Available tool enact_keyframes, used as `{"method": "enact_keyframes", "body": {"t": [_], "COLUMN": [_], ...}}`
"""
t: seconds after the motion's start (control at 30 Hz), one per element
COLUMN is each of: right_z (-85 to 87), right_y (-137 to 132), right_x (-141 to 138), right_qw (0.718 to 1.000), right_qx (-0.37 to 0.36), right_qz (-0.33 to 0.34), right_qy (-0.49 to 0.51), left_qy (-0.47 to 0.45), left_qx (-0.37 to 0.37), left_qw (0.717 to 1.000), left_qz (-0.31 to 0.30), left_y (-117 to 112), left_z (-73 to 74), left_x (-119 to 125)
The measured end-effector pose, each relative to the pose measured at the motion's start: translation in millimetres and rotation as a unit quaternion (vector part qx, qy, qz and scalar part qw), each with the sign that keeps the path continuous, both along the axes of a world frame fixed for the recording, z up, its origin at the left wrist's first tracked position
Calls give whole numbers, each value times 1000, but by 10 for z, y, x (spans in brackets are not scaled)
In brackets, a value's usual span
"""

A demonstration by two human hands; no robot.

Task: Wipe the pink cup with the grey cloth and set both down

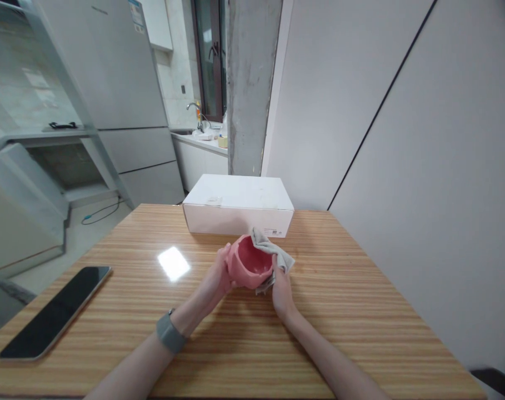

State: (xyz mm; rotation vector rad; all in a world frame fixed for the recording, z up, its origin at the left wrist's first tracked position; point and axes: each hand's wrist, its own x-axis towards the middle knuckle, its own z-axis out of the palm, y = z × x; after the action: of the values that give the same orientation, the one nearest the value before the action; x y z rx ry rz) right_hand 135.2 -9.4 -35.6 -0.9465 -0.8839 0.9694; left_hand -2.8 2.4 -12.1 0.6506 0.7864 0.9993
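Note:
A pink bowl (242, 270) is held tilted above the table, its hollow turned toward me and to the right. My left hand (220, 273) grips it from the left side, fingers closed around the outer wall. In my right hand (282, 289) is a light grey cloth (282, 256), pinched between thumb and fingers. The cloth lies over the bowl's right rim, and part of it hangs below the bowl. Some of the fingers of both hands are hidden behind the bowl and cloth. A grey band circles my left wrist.
Just beyond the bowl, a white box (239, 219) stands on the wooden table (360, 316). A dark phone (56, 314) lies near the left edge. A white wall (402, 166) rises along the right; a fridge (110, 66) and sink counter are behind.

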Motion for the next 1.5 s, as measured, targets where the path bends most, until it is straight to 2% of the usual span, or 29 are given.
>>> {"method": "enact_keyframes", "body": {"t": [0.17, 0.33, 0.5, 0.6, 0.77, 0.83, 0.9, 1.07, 1.23, 1.37, 1.5], "right_z": [2, -3, 70, 64, -5, -14, 8, 116, 38, -31, 25], "right_y": [101, 115, 68, 35, -37, -47, -38, 27, 95, 121, 75], "right_x": [167, 174, 102, 65, -11, -22, -5, 107, 180, 160, 66], "right_qw": [996, 989, 991, 996, 996, 994, 992, 993, 992, 993, 992], "right_qx": [-37, -45, -39, -24, 16, 14, 7, -14, -28, -41, -24], "right_qz": [34, 72, 72, 17, -56, -78, -94, -59, 5, 19, 13], "right_qy": [78, 117, 104, 83, 66, 75, 84, 97, 123, 111, 121], "left_qy": [116, 106, 90, 63, -54, -63, -37, 65, 53, 49, 24], "left_qx": [10, 25, 35, 46, 92, 102, 83, 29, 43, 35, 38], "left_qw": [992, 989, 994, 997, 994, 992, 996, 997, 993, 996, 999], "left_qz": [-40, -103, -61, -27, 32, 41, 24, -36, -97, -62, -11], "left_y": [-37, -58, -7, -14, -121, -135, -115, -46, -62, -40, -12], "left_z": [-4, 25, -21, -21, 55, 60, 39, -27, 2, 31, 39], "left_x": [-52, -55, -49, -8, 105, 111, 82, -23, -42, -60, -74]}}
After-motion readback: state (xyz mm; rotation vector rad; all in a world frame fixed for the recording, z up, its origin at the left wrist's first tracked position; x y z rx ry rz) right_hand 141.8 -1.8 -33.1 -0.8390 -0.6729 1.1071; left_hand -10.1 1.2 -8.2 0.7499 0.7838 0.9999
